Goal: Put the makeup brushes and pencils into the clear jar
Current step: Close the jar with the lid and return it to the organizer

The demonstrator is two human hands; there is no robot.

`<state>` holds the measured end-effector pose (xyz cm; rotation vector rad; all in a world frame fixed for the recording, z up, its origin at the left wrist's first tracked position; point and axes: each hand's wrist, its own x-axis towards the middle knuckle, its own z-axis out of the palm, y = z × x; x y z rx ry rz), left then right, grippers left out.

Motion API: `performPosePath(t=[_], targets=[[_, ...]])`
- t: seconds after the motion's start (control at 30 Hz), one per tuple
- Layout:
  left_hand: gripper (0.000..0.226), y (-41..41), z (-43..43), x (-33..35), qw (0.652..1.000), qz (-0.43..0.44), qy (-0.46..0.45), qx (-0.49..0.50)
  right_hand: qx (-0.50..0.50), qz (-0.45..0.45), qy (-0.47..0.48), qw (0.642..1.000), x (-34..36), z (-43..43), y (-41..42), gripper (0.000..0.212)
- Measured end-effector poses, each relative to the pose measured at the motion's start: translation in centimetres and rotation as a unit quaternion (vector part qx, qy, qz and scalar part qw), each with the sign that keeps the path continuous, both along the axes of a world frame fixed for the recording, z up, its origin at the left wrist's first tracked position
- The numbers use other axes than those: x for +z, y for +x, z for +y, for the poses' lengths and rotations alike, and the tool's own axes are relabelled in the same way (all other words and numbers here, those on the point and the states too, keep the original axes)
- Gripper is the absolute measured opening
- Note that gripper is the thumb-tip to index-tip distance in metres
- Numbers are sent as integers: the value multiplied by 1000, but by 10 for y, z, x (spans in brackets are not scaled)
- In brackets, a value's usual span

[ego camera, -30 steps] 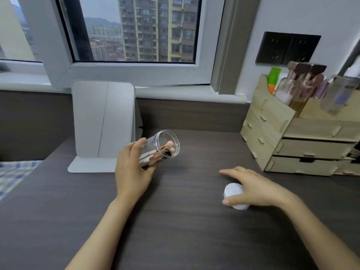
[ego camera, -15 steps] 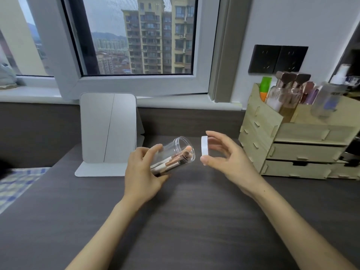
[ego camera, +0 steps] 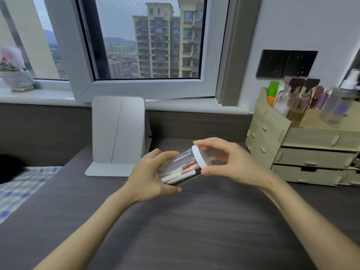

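Observation:
The clear jar (ego camera: 179, 166) lies tilted on its side above the dark desk, mouth pointing right. My left hand (ego camera: 150, 178) grips its base end. Inside it lie makeup brushes and pencils (ego camera: 185, 172) with white and rose-gold handles. A white lid (ego camera: 198, 155) sits on the jar's mouth. My right hand (ego camera: 231, 162) holds that lid by its rim between thumb and fingers.
A folding mirror (ego camera: 117, 131) stands behind the hands on the dark desk (ego camera: 175, 230). A wooden drawer organizer (ego camera: 303, 149) with bottles and brushes stands at the right. A checked cloth (ego camera: 17, 190) lies at the left edge. The window ledge runs along the back.
My right hand lifted the white lid off the desk, carried it left, and set it on the jar's mouth. My left hand kept the tilted jar and shifted slightly right.

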<state>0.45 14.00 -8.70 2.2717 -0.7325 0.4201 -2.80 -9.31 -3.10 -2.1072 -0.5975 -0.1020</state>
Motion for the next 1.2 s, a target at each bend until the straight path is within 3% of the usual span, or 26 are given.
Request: performPosePath(t=[0.07,0.17,0.3,0.43,0.57,0.63,0.73,0.8,0.97,1.03,1.13,1.2], targets=[[78,0,-1,4,1000,7,3,-7,-29,-4,-27,999,3,0,2,52],[77,-3,-5,8,998,-54,40,14,-109,-20,-58,992,2,6,6,33],[75,-5,-13,9,993,-102,57,35,-138,31,-123,982,4,4,10,90],[75,-2,-12,6,993,-97,47,38,-54,22,-89,994,12,-7,8,76],[75,-2,-12,3,994,-89,51,28,-147,-26,-175,973,12,0,7,77],[75,-1,-10,2,995,-87,44,30,-134,2,-150,979,14,-1,6,75],[75,1,-9,0,995,-84,37,31,-62,62,-91,992,15,-2,8,54],[75,1,-10,-1,996,-83,31,31,-82,55,-83,992,12,4,9,39],[76,-1,-19,-5,996,-80,30,20,-219,52,-189,956,12,15,16,89],[76,0,-19,-8,997,-76,28,22,-177,103,-165,965,17,8,14,97],[76,2,-16,-11,999,-49,-5,18,-46,139,-125,981,20,-3,8,67],[75,3,-16,-11,999,-29,-22,-2,-23,114,-129,985,17,-7,8,62]])
